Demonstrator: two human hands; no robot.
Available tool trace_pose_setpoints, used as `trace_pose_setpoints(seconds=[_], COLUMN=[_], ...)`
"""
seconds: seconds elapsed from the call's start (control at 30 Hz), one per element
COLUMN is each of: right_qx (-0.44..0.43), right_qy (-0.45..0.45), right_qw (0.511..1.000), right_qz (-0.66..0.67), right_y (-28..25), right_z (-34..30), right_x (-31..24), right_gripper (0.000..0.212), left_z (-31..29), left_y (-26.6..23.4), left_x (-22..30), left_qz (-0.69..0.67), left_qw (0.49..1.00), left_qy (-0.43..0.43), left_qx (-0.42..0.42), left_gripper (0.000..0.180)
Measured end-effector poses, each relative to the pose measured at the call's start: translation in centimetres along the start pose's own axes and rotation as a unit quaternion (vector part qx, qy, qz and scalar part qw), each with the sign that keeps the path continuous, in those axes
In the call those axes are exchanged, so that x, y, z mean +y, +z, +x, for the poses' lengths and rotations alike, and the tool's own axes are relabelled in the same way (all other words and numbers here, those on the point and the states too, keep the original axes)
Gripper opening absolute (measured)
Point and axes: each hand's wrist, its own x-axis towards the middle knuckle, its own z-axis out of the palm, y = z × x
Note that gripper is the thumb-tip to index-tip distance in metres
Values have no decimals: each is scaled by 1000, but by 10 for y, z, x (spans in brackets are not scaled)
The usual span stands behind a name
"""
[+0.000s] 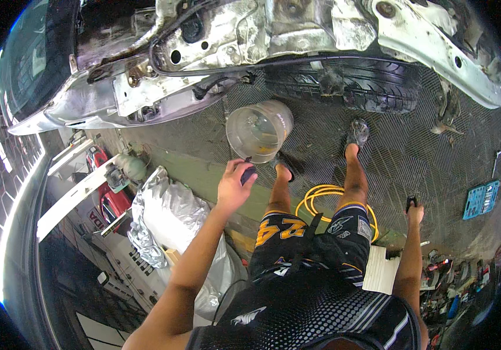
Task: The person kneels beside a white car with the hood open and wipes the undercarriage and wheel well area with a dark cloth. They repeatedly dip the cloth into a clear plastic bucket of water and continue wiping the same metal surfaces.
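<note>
My left hand (234,186) is closed around a small dark rounded object (248,174); its exact kind is not clear. Just beyond those fingers is a translucent plastic bucket (284,114), its round mouth toward me, and I cannot tell whether the hand touches the rim. Some liquid seems to lie inside. Off to the right, my right hand (416,213) hangs low with its fingers closed on a small black object (410,202), too small to name. Ahead is the stripped white-and-grey body of a car (297,38), with a black tyre (373,87) below it.
A coiled yellow hose (313,199) lies on the floor by my legs. At right sits a blue tool case (482,199), with scattered tools (455,280) nearer. Silver sheeting (171,216) covers something at left, near a green compressor tank (134,167). White sheets (381,271) rest beside my right arm.
</note>
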Motion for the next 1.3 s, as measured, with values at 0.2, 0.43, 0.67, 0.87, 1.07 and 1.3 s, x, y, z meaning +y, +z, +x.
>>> trace_pose_setpoints(seconds=[0.2,0.43,0.67,0.87,1.07,1.3], right_qx=[47,42,103,80,103,95], right_qy=[-116,-217,-171,-147,-162,-207], right_qw=[988,968,979,978,951,945], right_qz=[-87,-120,-40,129,244,234], right_y=[33,-2,-58,-81,-85,-49], right_z=[23,-69,-100,-134,-185,-279], right_x=[39,-20,-31,-64,-106,-171], right_gripper=[29,35,30,25,29,21], left_z=[-2,-45,-100,-127,-105,-46], left_y=[3,-29,-34,-17,6,91], left_x=[-1,-31,-90,-158,-220,-268], left_qz=[-23,-14,-46,-64,-132,-443], left_qw=[1000,999,997,996,987,862], left_qy=[9,-13,-44,-57,-87,-216], left_qx=[-8,-44,-38,4,-37,-122], left_gripper=[30,30,32,38,51,65])
